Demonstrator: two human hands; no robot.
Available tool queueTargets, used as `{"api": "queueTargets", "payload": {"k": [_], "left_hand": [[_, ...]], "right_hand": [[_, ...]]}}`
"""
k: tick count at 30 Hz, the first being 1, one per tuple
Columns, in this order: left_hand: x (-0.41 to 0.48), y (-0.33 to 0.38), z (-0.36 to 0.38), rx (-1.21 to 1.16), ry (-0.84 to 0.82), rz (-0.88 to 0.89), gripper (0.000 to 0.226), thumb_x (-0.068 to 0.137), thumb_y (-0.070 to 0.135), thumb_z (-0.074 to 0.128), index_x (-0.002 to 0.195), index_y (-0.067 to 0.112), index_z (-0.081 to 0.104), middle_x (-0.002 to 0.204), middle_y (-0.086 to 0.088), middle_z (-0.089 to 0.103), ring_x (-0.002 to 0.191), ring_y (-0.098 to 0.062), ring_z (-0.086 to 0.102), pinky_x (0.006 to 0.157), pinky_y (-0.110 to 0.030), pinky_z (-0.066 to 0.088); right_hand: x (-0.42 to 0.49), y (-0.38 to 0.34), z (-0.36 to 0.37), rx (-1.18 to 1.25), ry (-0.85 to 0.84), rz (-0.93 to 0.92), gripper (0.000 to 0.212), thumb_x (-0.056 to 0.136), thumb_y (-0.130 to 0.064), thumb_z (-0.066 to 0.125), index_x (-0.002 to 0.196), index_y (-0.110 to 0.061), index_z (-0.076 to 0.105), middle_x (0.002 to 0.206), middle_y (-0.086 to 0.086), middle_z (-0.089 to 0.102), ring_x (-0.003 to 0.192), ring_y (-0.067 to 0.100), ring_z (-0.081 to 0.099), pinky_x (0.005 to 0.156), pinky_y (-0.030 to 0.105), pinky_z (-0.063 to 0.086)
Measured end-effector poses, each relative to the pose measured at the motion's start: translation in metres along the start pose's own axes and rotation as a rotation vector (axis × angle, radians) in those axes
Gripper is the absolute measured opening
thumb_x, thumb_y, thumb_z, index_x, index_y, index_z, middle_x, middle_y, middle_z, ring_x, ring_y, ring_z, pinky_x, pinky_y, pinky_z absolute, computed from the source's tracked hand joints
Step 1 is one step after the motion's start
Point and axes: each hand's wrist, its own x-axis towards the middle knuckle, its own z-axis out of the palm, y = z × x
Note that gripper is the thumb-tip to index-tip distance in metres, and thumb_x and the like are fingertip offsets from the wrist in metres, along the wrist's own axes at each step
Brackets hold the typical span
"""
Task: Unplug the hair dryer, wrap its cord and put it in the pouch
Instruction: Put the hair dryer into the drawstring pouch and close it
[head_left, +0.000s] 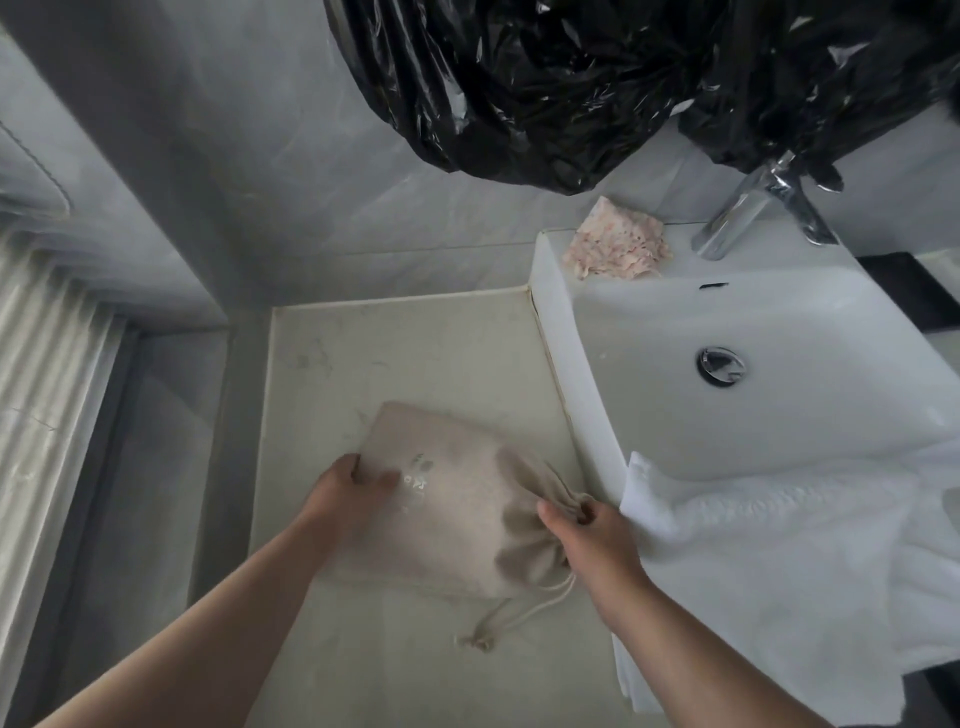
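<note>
A beige drawstring pouch (462, 504) lies bulging on the pale countertop (395, 358), its gathered mouth turned toward the sink. My left hand (353, 491) grips the pouch's closed left end, thumb on top. My right hand (587, 530) pinches the cinched mouth of the pouch. The drawstring (511, 616) trails loose toward me, ending in a knot. The hair dryer and its cord are not visible; the pouch hides whatever is inside.
A white sink (556, 374) with a chrome tap (737, 218) stands right of the counter. A white towel (779, 561) drapes over its front edge. A pinkish crumpled cloth (618, 241) sits on the sink's back corner. Black plastic (571, 78) hangs overhead.
</note>
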Motion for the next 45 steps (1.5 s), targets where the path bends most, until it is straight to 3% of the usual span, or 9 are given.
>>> {"api": "queueTargets", "payload": {"k": [3, 7, 9, 13, 15, 20, 24, 31, 45], "left_hand": [[0.005, 0.006, 0.004, -0.02, -0.016, -0.02, 0.031, 0.084, 0.036, 0.073, 0.096, 0.01, 0.065, 0.082, -0.001, 0.069, 0.069, -0.017, 0.062, 0.059, -0.027, 0.049], [0.011, 0.003, 0.003, -0.232, -0.092, -0.111, 0.042, 0.067, 0.026, 0.086, 0.097, 0.002, 0.07, 0.086, -0.014, 0.075, 0.077, -0.032, 0.071, 0.074, -0.044, 0.059], [0.011, -0.003, -0.001, -0.359, -0.131, -0.143, 0.052, 0.06, 0.025, 0.084, 0.103, 0.001, 0.067, 0.092, -0.021, 0.074, 0.08, -0.038, 0.072, 0.077, -0.055, 0.058], [0.003, -0.004, -0.017, -0.517, -0.107, -0.106, 0.03, 0.083, 0.008, 0.074, 0.109, 0.0, 0.061, 0.098, -0.026, 0.07, 0.081, -0.035, 0.068, 0.077, -0.051, 0.056], [-0.003, -0.001, -0.031, -0.575, -0.09, -0.051, 0.036, 0.076, 0.013, 0.078, 0.107, 0.002, 0.064, 0.1, -0.028, 0.07, 0.083, -0.038, 0.069, 0.078, -0.054, 0.056], [-0.036, 0.018, -0.066, -0.728, -0.142, 0.091, 0.032, 0.081, 0.017, 0.073, 0.106, -0.001, 0.067, 0.103, -0.028, 0.071, 0.087, -0.038, 0.069, 0.084, -0.052, 0.054], [-0.068, 0.034, -0.071, -0.753, -0.195, 0.185, 0.029, 0.086, 0.018, 0.071, 0.108, -0.001, 0.067, 0.101, -0.024, 0.074, 0.09, -0.038, 0.071, 0.086, -0.053, 0.053], [-0.118, 0.079, -0.049, -0.761, -0.252, 0.24, 0.026, 0.1, 0.023, 0.051, 0.108, 0.006, 0.07, 0.101, -0.016, 0.077, 0.093, -0.032, 0.072, 0.087, -0.046, 0.054], [-0.243, 0.137, 0.082, -0.63, -0.28, 0.342, 0.027, 0.096, 0.026, 0.061, 0.113, 0.006, 0.059, 0.11, -0.019, 0.07, 0.097, -0.033, 0.068, 0.082, -0.045, 0.053]], "right_hand": [[0.011, -0.001, 0.005, 0.195, -0.206, 0.184, 0.061, 0.061, -0.057, 0.081, 0.108, -0.021, 0.068, 0.102, 0.001, 0.076, 0.09, 0.019, 0.072, 0.081, 0.035, 0.058], [0.022, 0.0, 0.012, 0.459, -0.3, 0.265, 0.055, 0.067, -0.032, 0.086, 0.116, -0.017, 0.066, 0.106, 0.008, 0.077, 0.097, 0.027, 0.073, 0.09, 0.046, 0.057], [0.022, 0.001, 0.014, 0.466, -0.297, 0.235, 0.056, 0.067, -0.026, 0.087, 0.118, -0.014, 0.065, 0.106, 0.01, 0.076, 0.097, 0.027, 0.073, 0.088, 0.045, 0.057], [0.015, -0.01, 0.015, 0.394, -0.223, 0.135, 0.038, 0.076, -0.013, 0.079, 0.112, -0.014, 0.067, 0.1, 0.009, 0.077, 0.092, 0.027, 0.074, 0.087, 0.048, 0.058], [0.007, -0.023, 0.013, 0.407, -0.224, 0.09, 0.038, 0.075, -0.013, 0.079, 0.111, -0.012, 0.068, 0.099, 0.012, 0.077, 0.092, 0.029, 0.074, 0.087, 0.051, 0.057], [-0.028, -0.066, -0.008, 0.534, -0.366, -0.007, 0.02, 0.079, -0.015, 0.073, 0.099, -0.009, 0.071, 0.096, 0.014, 0.076, 0.09, 0.027, 0.074, 0.073, 0.036, 0.059], [-0.06, -0.082, -0.038, 0.605, -0.481, -0.091, 0.046, 0.08, -0.013, 0.073, 0.124, -0.011, 0.064, 0.121, 0.015, 0.07, 0.114, 0.031, 0.066, 0.1, 0.045, 0.049], [-0.097, -0.066, -0.1, 0.646, -0.359, -0.191, 0.056, 0.073, -0.022, 0.076, 0.127, -0.013, 0.061, 0.123, 0.014, 0.069, 0.114, 0.029, 0.066, 0.092, 0.042, 0.052], [-0.15, 0.029, -0.264, 0.765, -0.183, -0.28, 0.056, 0.073, -0.024, 0.075, 0.126, -0.014, 0.06, 0.12, 0.012, 0.071, 0.111, 0.029, 0.068, 0.096, 0.047, 0.051]]}}
